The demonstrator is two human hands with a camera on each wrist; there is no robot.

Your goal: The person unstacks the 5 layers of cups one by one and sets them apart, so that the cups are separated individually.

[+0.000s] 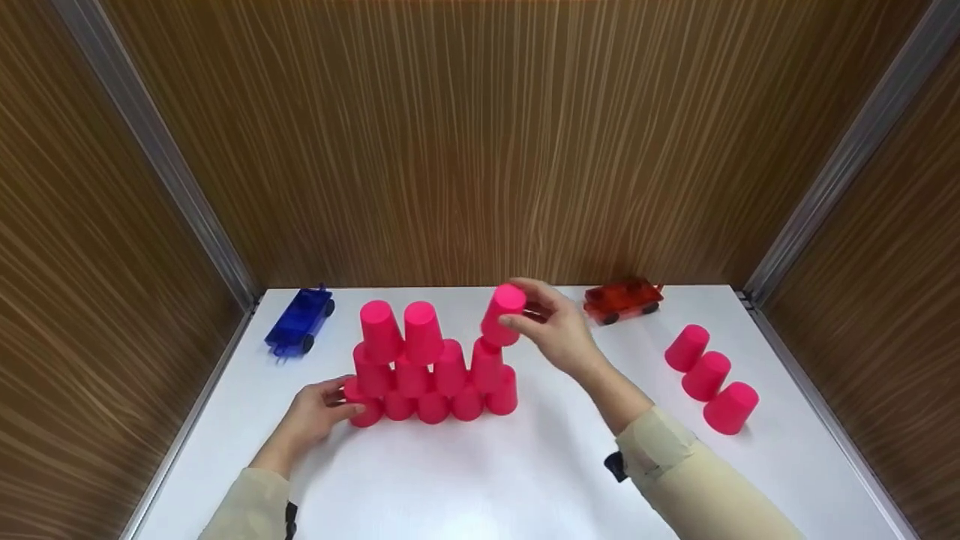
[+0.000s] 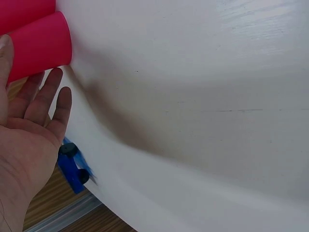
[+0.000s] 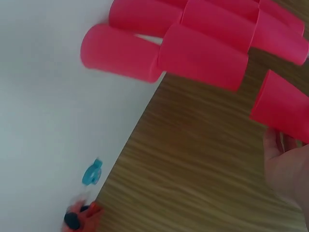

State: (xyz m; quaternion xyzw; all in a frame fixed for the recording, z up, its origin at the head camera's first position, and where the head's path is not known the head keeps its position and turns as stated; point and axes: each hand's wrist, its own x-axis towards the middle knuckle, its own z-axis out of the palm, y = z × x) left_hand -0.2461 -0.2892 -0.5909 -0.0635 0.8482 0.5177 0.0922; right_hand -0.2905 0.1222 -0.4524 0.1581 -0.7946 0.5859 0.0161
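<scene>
Pink cups stand upside down in a stepped stack, with several in the bottom row [image 1: 433, 409], several in the middle row [image 1: 450, 367] and two side by side on top at the left [image 1: 381, 334]. At the bottom left end, my left hand [image 1: 319, 412] holds the end cup [image 2: 41, 46], thumb in front and fingers behind. My right hand [image 1: 559, 330] grips another upside-down pink cup [image 1: 502, 315] by its side, over the right end of the middle row. In the right wrist view, a gap shows between this held cup [image 3: 282, 106] and the stacked ones.
Three more pink cups [image 1: 706, 376] stand upside down in a slanted line at the right. A blue toy car [image 1: 301, 319] is at the back left, a red toy car [image 1: 622, 298] at the back right. Wood-patterned walls [image 1: 480, 150] enclose the white table [image 1: 480, 480].
</scene>
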